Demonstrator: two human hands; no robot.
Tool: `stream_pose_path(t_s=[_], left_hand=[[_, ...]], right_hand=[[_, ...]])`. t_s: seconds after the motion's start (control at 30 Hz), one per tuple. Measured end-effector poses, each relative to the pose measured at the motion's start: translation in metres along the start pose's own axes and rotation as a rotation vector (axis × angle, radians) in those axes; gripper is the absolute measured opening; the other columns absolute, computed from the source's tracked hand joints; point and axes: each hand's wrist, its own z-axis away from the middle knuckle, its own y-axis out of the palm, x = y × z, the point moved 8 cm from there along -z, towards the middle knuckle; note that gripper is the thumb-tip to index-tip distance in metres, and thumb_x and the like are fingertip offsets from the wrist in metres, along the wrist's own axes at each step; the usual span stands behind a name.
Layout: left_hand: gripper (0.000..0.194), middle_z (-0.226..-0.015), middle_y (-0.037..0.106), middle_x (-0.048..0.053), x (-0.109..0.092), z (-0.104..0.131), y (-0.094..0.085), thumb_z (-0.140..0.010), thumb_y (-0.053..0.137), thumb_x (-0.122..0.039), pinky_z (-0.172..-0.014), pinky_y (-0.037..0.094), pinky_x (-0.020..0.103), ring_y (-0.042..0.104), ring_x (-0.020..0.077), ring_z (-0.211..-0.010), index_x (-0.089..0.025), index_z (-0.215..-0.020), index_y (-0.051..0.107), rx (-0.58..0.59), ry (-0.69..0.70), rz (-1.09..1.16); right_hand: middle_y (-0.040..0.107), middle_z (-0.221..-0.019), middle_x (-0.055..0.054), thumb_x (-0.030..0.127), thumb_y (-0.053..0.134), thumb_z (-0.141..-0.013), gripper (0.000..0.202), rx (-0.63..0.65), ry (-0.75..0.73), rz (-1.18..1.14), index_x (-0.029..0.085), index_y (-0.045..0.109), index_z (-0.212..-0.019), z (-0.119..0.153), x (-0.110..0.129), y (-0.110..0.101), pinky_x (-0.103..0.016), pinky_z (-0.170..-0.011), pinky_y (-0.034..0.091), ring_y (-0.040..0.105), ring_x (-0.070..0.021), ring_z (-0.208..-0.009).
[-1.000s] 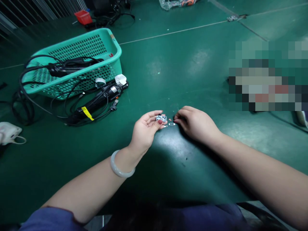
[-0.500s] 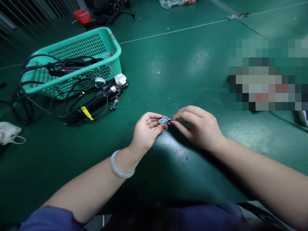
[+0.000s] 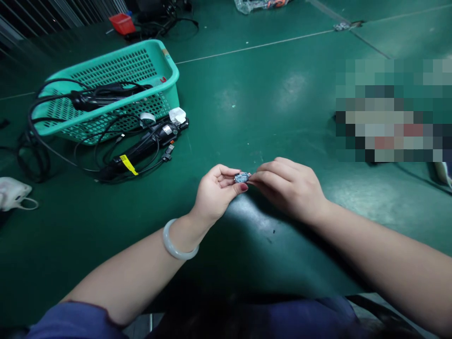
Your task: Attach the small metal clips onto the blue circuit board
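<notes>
A small blue-grey part resembling a circuit board [image 3: 242, 177] is pinched between the thumb and fingers of my left hand [image 3: 216, 193]. Pale marks show on its upper face. From the other side my right hand [image 3: 291, 188] meets the part's right end, with thumb and fingertips pressed together. Whatever lies in those fingertips is too small and covered to make out. A pale bangle [image 3: 180, 240] circles my left wrist. Both hands are held above the green table surface [image 3: 226, 136].
To the left stands a turquoise basket [image 3: 169, 77] holding a black corded tool [image 3: 95, 99]. A second black tool [image 3: 141, 148] with a yellow tag and cables lies before it. Farther back is a red bin [image 3: 122, 23]; a white item with a loop [image 3: 14, 193] rests at far left.
The small part has turned slightly between my hands. My right hand has rotated a little, its fingers now covering the thumb more and sitting closer against the part's end.
</notes>
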Motion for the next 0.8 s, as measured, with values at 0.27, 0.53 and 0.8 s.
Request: stream_pose_path(t_s=[0.27, 0.53, 0.8], left_hand=[[0.039, -0.08, 0.071, 0.001, 0.003, -0.002, -0.001, -0.057, 0.085, -0.026, -0.085, 0.052, 0.028, 0.068, 0.0107, -0.078, -0.015, -0.084, 0.059, -0.004, -0.017, 0.125], [0.034, -0.084, 0.07, 0.001, 0.001, -0.004, -0.008, -0.063, 0.081, -0.021, -0.089, 0.051, 0.03, 0.069, 0.0124, -0.083, -0.015, -0.088, 0.057, -0.106, 0.004, 0.157], [0.036, -0.085, 0.071, 0.002, 0.002, -0.004, -0.008, -0.06, 0.082, -0.018, -0.089, 0.05, 0.029, 0.069, 0.0116, -0.084, -0.015, -0.086, 0.058, -0.107, 0.01, 0.139]], right_hand=[[0.071, -0.09, -0.005, 0.031, 0.054, -0.091, 0.017, -0.081, 0.236, -0.252, 0.025, 0.07, -0.092, 0.002, -0.019, -0.003, -0.031, -0.076, 0.052, 0.065, -0.0182, -0.084], [0.067, -0.095, -0.008, 0.024, 0.058, -0.087, 0.016, 0.217, 0.222, -0.162, 0.018, 0.071, -0.091, 0.003, -0.016, 0.041, -0.032, -0.074, 0.051, 0.063, -0.0203, -0.086], [0.065, -0.09, -0.008, 0.025, 0.046, -0.092, 0.024, 0.223, 0.193, -0.098, 0.017, 0.068, -0.086, 0.0, -0.013, 0.04, -0.029, -0.071, 0.046, 0.06, -0.0183, -0.082]])
